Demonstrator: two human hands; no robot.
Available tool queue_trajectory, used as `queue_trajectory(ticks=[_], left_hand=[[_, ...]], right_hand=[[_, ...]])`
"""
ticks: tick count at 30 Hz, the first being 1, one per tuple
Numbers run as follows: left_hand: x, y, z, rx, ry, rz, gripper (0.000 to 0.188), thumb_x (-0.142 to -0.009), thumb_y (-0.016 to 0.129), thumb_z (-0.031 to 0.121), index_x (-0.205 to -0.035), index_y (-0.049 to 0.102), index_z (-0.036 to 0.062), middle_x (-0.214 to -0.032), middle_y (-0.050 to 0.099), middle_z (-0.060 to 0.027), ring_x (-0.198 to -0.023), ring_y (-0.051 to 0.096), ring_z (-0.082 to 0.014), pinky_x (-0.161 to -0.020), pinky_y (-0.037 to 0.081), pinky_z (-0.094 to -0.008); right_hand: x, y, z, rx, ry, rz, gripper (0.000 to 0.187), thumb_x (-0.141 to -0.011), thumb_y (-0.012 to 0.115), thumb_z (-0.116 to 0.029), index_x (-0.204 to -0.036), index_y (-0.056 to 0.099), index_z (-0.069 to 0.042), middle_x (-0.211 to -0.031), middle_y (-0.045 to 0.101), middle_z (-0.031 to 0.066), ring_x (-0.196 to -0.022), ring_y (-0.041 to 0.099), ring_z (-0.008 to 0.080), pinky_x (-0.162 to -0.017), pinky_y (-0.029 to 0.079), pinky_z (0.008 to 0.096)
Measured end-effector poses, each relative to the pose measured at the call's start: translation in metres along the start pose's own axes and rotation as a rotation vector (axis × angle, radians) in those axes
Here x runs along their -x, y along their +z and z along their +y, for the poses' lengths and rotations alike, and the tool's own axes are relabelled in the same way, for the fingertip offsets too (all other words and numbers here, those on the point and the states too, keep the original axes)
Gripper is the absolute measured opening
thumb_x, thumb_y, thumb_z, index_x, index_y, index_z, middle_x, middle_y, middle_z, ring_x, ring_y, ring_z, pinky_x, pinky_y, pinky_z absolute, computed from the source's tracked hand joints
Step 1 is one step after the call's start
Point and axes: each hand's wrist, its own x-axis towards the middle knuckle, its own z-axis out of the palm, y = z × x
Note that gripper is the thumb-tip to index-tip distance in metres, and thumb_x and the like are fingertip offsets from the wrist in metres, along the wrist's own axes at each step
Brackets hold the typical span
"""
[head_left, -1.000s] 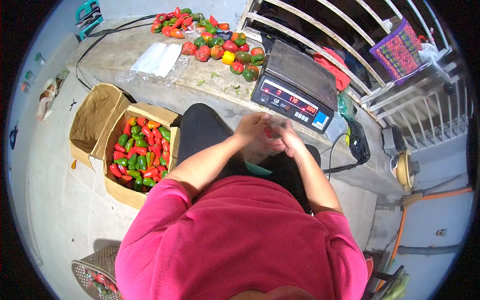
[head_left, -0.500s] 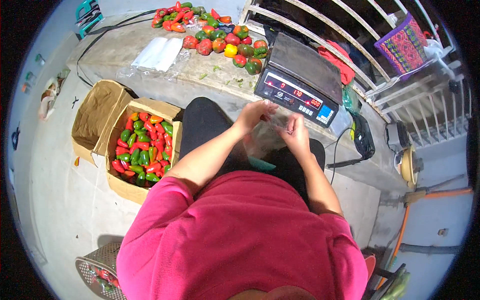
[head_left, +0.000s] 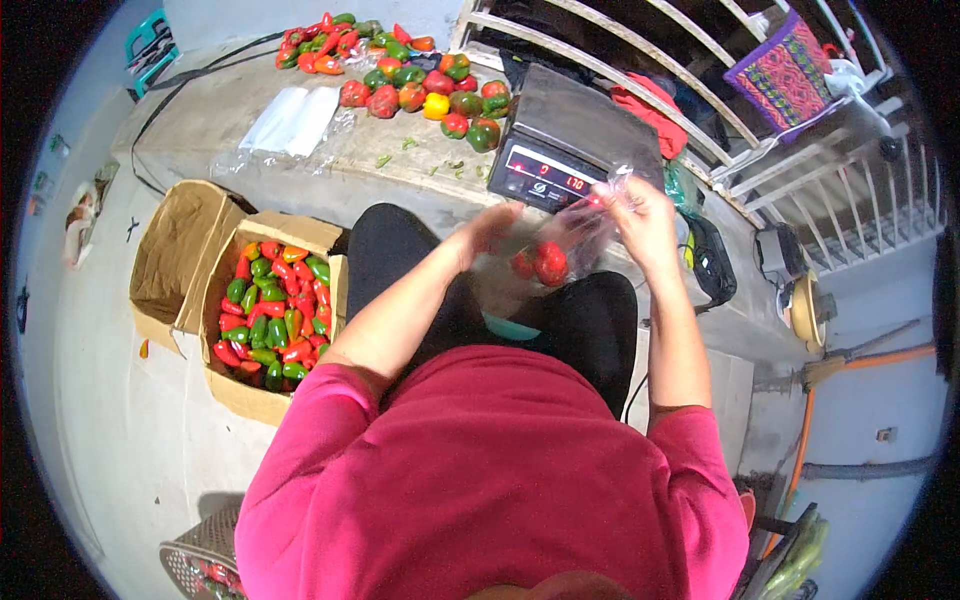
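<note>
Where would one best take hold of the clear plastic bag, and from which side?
Probably by the bunched top of the clear plastic bag, coming from the right, where the right hand holds it: the film is gathered narrow there, while the red peppers bulge its lower-left end.

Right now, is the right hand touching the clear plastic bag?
Touching. The head view shows the right hand gripping the upper end of the clear plastic bag, its film stretching down from the fingers.

Curled right hand (head_left: 643, 217), left hand (head_left: 483, 235) apart
</note>
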Motion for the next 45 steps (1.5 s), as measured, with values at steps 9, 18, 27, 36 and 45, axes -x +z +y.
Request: queue_trajectory(ticks=[9, 18, 27, 36, 45], left_hand=[[0.014, 0.045, -0.014, -0.912, 0.558, 0.072, 0.103, -0.058, 0.075, 0.027, -0.137, 0.015, 0.0006, -0.132, 0.035, -0.0231, -0.125, 0.034, -0.0299, -0.103, 0.027, -0.0348], [0.055, 0.082, 0.016, -0.386, 0.365, -0.063, 0.075, -0.070, 0.051, -0.006, -0.138, 0.021, 0.0079, -0.121, 0.049, -0.0068, -0.103, 0.052, -0.0141, -0.082, 0.043, -0.0265], [0.086, 0.098, 0.048, -0.499, 0.277, -0.289, 0.089, -0.067, 0.067, 0.016, -0.139, 0.016, 0.0053, -0.139, 0.026, -0.0138, -0.130, 0.022, -0.0224, -0.105, 0.018, -0.0355], [0.114, 0.156, 0.083, -0.687, 0.229, -0.721, 0.109, -0.057, 0.074, 0.039, -0.140, 0.012, 0.0061, -0.141, 0.022, -0.0184, -0.131, 0.020, -0.0280, -0.106, 0.014, -0.0410], [0.139, 0.206, 0.072, -0.867, 0.298, -0.968, 0.081, -0.068, 0.070, 0.029, -0.133, 0.030, 0.0001, -0.123, 0.049, -0.0161, -0.118, 0.041, -0.0268, -0.096, 0.033, -0.0374]], right_hand=[[-0.014, -0.024, -0.030, 0.119, -0.108, 0.131, 0.039, -0.083, 0.061, -0.029, -0.059, 0.045, -0.003, -0.052, 0.040, 0.0050, -0.050, 0.035, 0.0086, -0.044, 0.032, 0.0266], [-0.017, -0.048, -0.052, 0.130, -0.291, 0.334, 0.034, -0.085, 0.054, -0.027, -0.060, 0.048, -0.005, -0.055, 0.041, 0.0089, -0.057, 0.042, 0.0240, -0.060, 0.034, 0.0342], [-0.003, -0.069, -0.066, 0.185, -0.437, 0.388, 0.033, -0.087, 0.051, -0.031, -0.064, 0.053, -0.007, -0.053, 0.045, 0.0083, -0.058, 0.049, 0.0258, -0.055, 0.035, 0.0349], [0.014, -0.109, -0.140, 0.316, -0.722, 0.391, 0.031, -0.081, 0.055, -0.035, -0.061, 0.058, -0.011, -0.053, 0.052, 0.0087, -0.057, 0.055, 0.0290, -0.059, 0.041, 0.0399], [0.002, -0.114, -0.156, 0.322, -0.780, 0.450, 0.027, -0.078, 0.057, -0.033, -0.061, 0.060, -0.013, -0.058, 0.058, 0.0104, -0.056, 0.060, 0.0300, -0.052, 0.047, 0.0397]])
